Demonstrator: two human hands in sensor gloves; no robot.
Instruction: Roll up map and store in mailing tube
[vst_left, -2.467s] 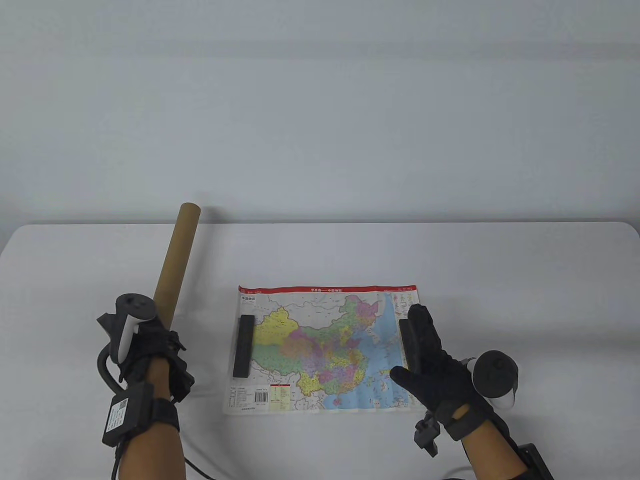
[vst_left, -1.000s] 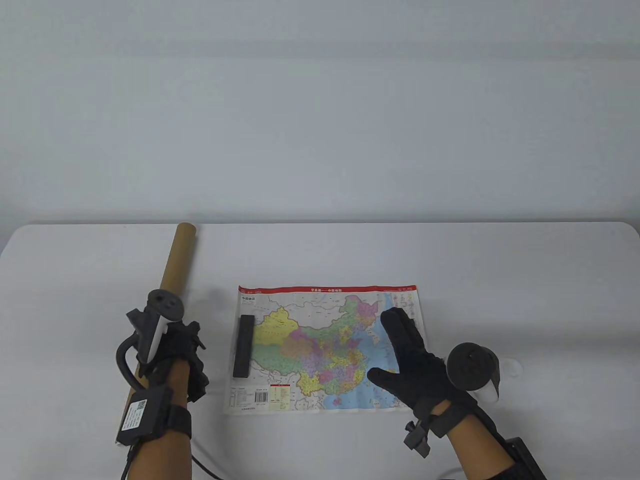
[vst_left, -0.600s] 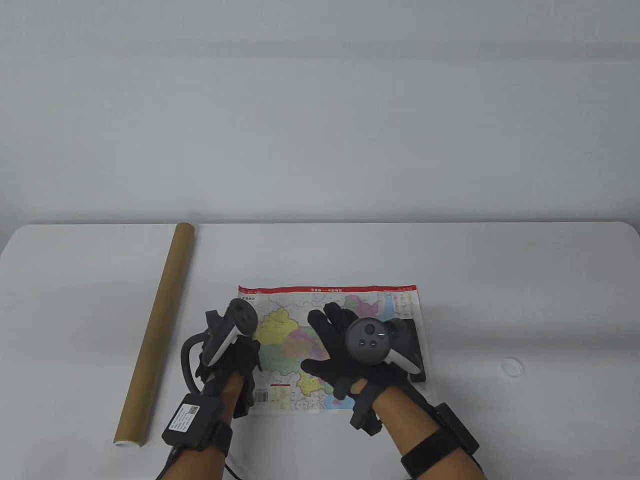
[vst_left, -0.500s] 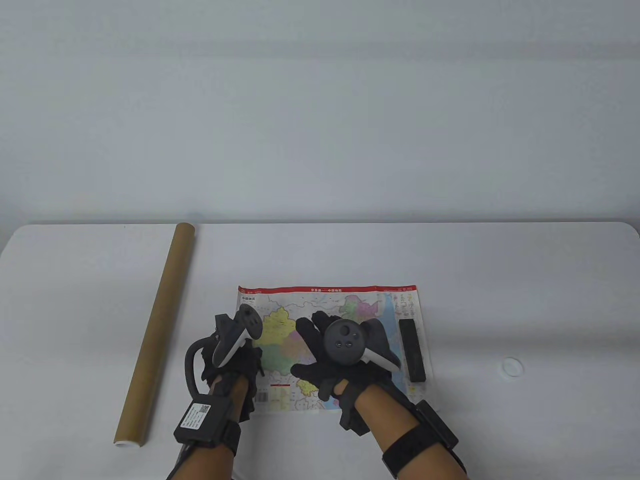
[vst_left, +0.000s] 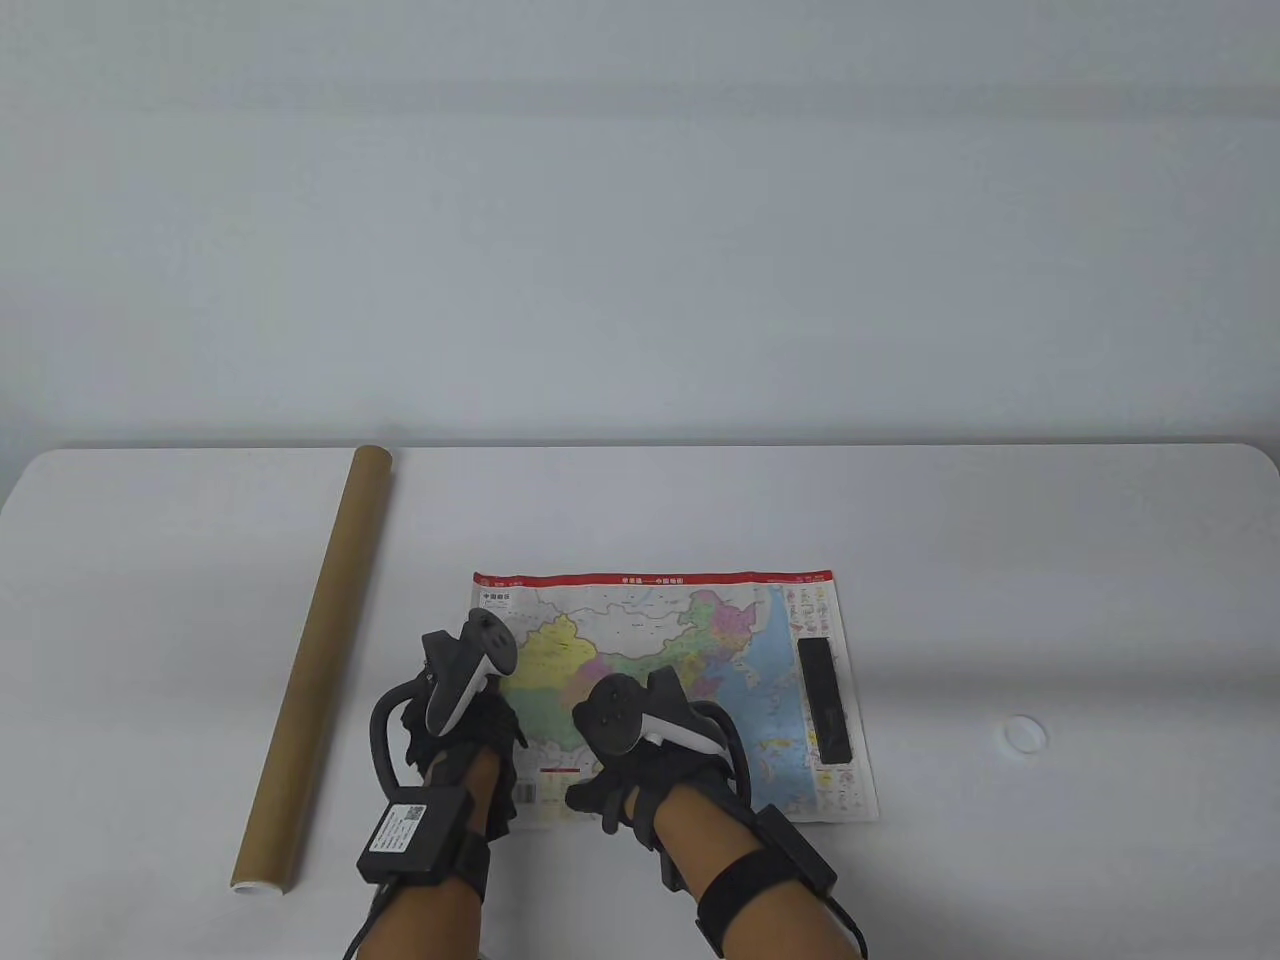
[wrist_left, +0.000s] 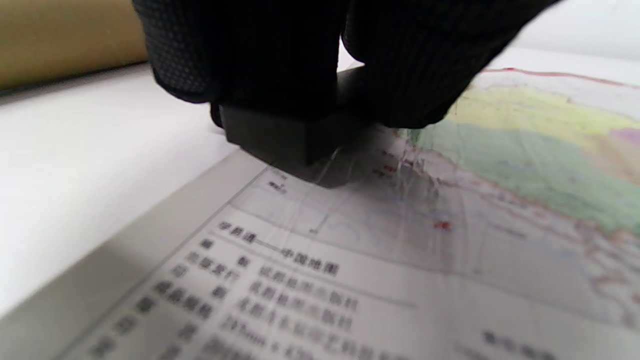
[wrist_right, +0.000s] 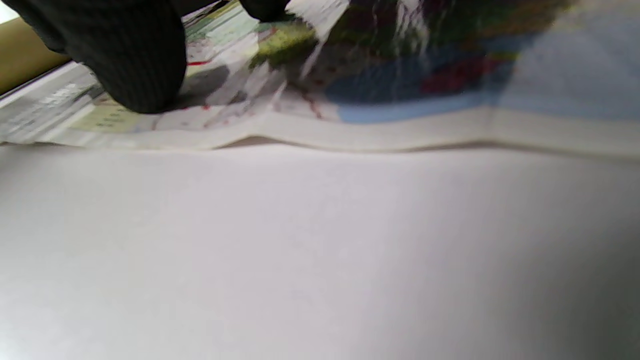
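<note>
A: Map (vst_left: 690, 640) position?
B: Flat on the white table (vst_left: 1000, 560), unrolled, near the front edge. Using it as the ref for everything.

A: Weights on it?
B: Two black blocks. Right block (vst_left: 826, 702) lies along the map's right margin, nobody touching it. Left block (wrist_left: 285, 132) is on the map's left margin, hidden under the glove in the table view; the left wrist cam shows it.

A: L hand?
B: Left hand (vst_left: 470, 725) is over the map's left edge, fingers (wrist_left: 240, 50) curled round the left block, gripping it. Block looks just clear of the paper, blurry tho.

A: R hand?
B: Right hand (vst_left: 650, 770) is on the map's lower middle, holding nothing. One fingertip (wrist_right: 135, 70) presses the paper near the front edge. Curl of the rest: can't tell, tracker covers it.

A: Tube?
B: Mailing tube (vst_left: 315, 660) lies on the table well left of the map, apart from it, slanted, near end toward the front edge.

A: Other stuff?
B: Small white round cap (vst_left: 1025, 733) right of the map, apart from it.
</note>
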